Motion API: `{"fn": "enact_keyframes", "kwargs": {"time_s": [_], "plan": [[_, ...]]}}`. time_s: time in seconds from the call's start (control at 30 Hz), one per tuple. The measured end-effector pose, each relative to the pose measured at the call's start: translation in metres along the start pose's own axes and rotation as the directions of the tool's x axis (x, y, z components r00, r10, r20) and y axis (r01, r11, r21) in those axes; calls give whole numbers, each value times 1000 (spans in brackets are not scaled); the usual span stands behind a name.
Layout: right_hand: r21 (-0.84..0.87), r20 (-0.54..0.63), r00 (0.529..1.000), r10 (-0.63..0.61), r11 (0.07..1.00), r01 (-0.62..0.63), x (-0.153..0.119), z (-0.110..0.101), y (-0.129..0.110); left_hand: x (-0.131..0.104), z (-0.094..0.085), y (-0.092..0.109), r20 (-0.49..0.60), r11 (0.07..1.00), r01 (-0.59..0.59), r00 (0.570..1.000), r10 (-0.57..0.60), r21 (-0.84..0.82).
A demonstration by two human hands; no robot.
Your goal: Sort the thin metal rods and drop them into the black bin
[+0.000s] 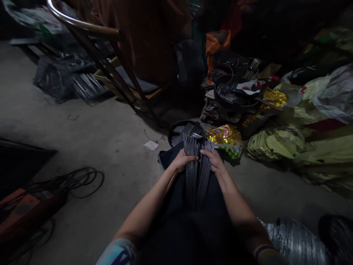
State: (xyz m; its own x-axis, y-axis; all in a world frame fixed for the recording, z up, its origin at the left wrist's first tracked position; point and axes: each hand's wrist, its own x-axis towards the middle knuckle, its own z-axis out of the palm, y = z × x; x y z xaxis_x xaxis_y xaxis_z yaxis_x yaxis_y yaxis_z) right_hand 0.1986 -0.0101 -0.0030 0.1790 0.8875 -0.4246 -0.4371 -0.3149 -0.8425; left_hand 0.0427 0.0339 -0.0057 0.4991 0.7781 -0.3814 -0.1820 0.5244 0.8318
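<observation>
Two bundles of thin grey metal rods stand side by side over my dark-clothed lap. My left hand [182, 160] is closed around the left bundle of rods [191, 176], its thumb lying across the front. The right bundle of rods [204, 175] is gripped by my right hand [214, 159], with the thumb over its near side. The bundles lean together toward their lower ends, and their upper tips are uneven. Just beyond them sits a round black tub [173, 129] holding flat dark pieces and more rods.
A gold printed bag [224, 135] lies right of the tub. Behind it a black pan [234, 99] holds small metal parts. Yellowish sacks [317, 147] fill the right side. A metal-framed chair [110, 32] stands ahead left. Black cables [88, 180] and a wire coil [298, 239] lie on the floor.
</observation>
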Motion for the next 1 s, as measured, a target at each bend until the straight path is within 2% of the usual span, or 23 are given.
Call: {"fn": "enact_keyframes", "kwargs": {"time_s": [0.07,0.2,0.27,0.5,0.63,0.73,0.9,1.0], "plan": [[-8,-13,1000,-12,1000,12,-4,-1,-1,0,-1,0,10,1000,-4,1000,4,19],[-64,-55,988,-146,988,142,-9,4,-3,-1,-2,1,-5,1000,-7,1000,7,29],[-79,-59,983,-173,983,168,-9,10,-3,-1,-1,1,-18,1000,-13,1000,14,28],[-109,-124,971,-207,975,194,-6,16,3,-8,-1,1,-51,998,-54,997,55,20],[-135,-94,971,-220,969,207,-9,10,4,-14,-7,3,-26,998,-54,998,54,10],[-173,-121,962,-244,960,222,-10,9,3,-18,-10,5,8,999,-34,999,34,10],[-149,-88,973,-215,968,201,-9,20,2,-18,-10,2,9,998,-54,998,54,-18],[-156,-109,970,-219,967,201,-8,26,2,-16,-9,0,-21,997,-70,997,69,-21]]}}
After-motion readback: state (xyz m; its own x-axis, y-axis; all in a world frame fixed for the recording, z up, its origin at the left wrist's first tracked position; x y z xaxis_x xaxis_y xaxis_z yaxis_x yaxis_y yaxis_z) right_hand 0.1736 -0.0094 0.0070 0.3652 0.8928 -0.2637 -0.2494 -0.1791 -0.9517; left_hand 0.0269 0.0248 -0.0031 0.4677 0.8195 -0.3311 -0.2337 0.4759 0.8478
